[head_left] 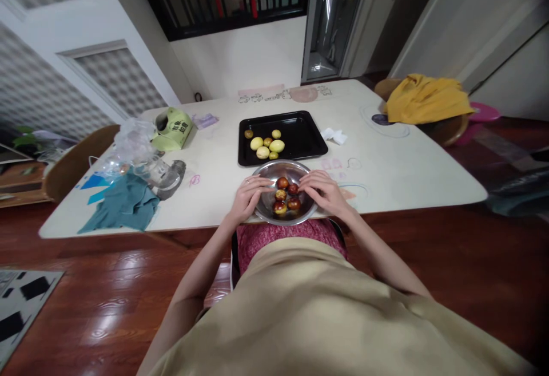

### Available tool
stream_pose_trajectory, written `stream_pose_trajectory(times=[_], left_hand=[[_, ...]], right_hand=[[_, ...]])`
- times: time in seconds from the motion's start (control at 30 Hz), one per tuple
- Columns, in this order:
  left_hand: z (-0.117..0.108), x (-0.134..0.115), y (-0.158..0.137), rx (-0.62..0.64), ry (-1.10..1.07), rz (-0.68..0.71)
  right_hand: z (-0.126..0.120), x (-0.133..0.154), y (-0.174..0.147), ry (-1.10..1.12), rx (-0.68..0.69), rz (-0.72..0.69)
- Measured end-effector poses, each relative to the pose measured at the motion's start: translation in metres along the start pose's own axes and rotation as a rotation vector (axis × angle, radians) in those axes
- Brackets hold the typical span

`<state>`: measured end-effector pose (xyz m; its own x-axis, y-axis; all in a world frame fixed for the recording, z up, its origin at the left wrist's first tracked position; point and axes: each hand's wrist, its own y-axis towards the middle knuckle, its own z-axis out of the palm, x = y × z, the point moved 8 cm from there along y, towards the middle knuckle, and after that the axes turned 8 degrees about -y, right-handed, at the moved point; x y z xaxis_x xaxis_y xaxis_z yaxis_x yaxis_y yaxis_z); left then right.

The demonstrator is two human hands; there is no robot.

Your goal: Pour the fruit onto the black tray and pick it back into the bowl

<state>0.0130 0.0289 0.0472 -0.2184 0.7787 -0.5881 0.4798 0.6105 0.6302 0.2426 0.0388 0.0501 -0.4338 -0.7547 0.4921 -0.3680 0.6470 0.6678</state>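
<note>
A shiny metal bowl stands at the table's near edge, with several glossy red-brown round fruits inside it. My left hand rests over the bowl's left rim, its fingers stretched inward and nothing in its grasp. From the other side, my right hand reaches over the rim with fingers extended and slightly bent. Its fingertips are close to a dark red fruit; whether they touch it I cannot tell. Just behind the bowl lies a black tray carrying several yellow and greenish-brown fruits.
Crumpled white tissue lies right of the tray. On the table's left are a green bag, clear plastic and a teal cloth. A yellow garment hangs over a chair at the right.
</note>
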Motion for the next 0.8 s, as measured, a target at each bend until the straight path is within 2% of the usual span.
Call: stream_pose_trajectory(times=[0.13, 0.23, 0.33, 0.4, 0.5, 0.57, 0.7, 0.8], left_hand=[[-0.002, -0.001, 0.001, -0.003, -0.039, -0.036], [-0.017, 0.005, 0.009, -0.077, -0.073, -0.100], [-0.038, 0.019, 0.031, -0.140, -0.014, -0.116], [-0.048, 0.034, 0.054, -0.127, 0.057, -0.105], [-0.051, 0.065, 0.095, -0.044, 0.153, -0.088], [-0.043, 0.090, 0.121, 0.058, 0.233, -0.130], [-0.021, 0.135, 0.151, 0.312, 0.477, -0.368], [-0.012, 0.151, 0.162, 0.418, 0.584, -0.489]], right_hand=[[0.007, -0.006, -0.007, 0.036, -0.009, -0.068], [0.009, -0.006, -0.009, 0.026, -0.020, -0.085], [0.009, -0.006, -0.009, 0.016, -0.023, -0.072], [0.009, -0.005, -0.009, 0.016, -0.027, -0.069], [0.008, -0.004, -0.008, 0.017, -0.037, -0.082], [0.008, -0.003, -0.008, 0.008, -0.039, -0.100], [0.010, -0.002, -0.009, -0.017, -0.034, -0.125], [0.011, -0.002, -0.009, -0.030, -0.045, -0.149]])
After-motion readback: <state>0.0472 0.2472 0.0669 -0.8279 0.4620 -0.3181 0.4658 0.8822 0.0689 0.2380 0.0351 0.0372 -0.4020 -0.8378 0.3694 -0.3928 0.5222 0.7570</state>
